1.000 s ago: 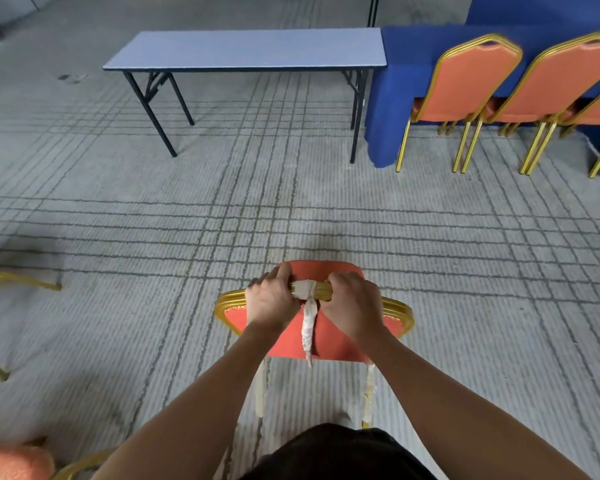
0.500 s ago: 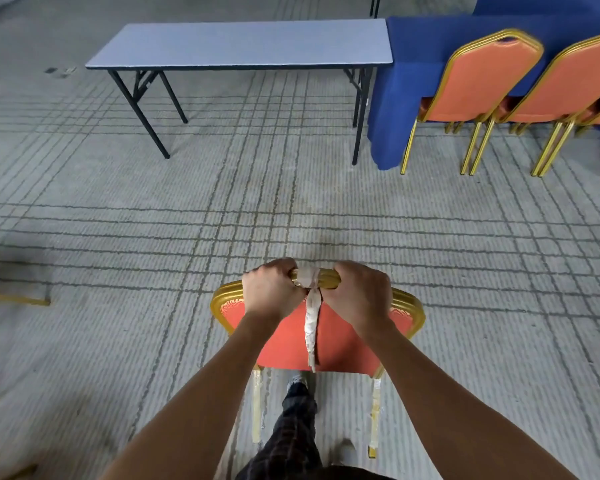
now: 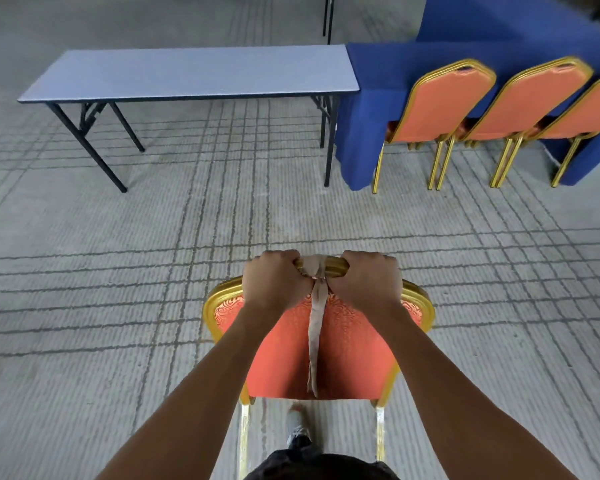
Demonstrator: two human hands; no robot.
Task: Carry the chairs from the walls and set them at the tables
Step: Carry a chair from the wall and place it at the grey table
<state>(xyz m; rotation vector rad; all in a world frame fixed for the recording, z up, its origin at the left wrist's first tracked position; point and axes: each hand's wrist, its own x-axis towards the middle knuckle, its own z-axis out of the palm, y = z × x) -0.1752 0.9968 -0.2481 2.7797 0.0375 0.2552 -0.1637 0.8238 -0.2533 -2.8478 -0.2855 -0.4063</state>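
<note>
While left hand (image 3: 272, 280) and right hand (image 3: 368, 280) clench top rail of chair (image 3: 347, 358), one each side of pale strip (image 3: 316, 323) tied at centre, chair is out on open floor (image 3: 118, 271), well apart from both surfaces. Chair feet hidden at frame edge; lifted or dragged: cannot tell.
Done: three chairs (image 3: 534, 102) in row at blue-draped surface (image 3: 378, 81).
Left: grey surface (image 3: 187, 72) ahead-left shows no chair; judged likely destination. Task roughly midway, by this view alone.
</note>
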